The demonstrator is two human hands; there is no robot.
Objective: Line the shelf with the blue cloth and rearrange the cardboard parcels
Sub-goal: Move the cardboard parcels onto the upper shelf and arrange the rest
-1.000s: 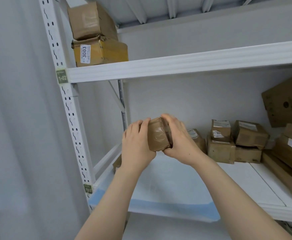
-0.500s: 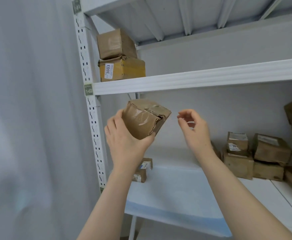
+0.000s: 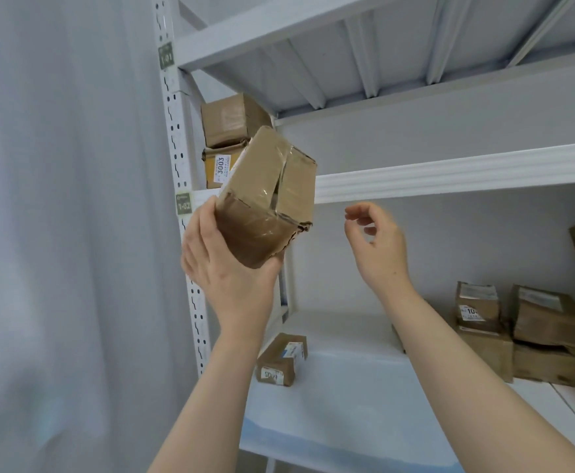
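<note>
Parcel [image 3: 268, 196] tilted in L hand [image 3: 226, 268] (R hand [image 3: 378, 249] loosely curled, apart).

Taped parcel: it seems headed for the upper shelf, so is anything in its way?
Only the two stacked boxes at the left end of the upper shelf, directly behind the parcel; nothing visible further right.

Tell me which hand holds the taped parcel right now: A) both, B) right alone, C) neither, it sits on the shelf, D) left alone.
D: the left hand grips the parcel from below, while the right hand hangs apart from it, holding nothing.
</note>
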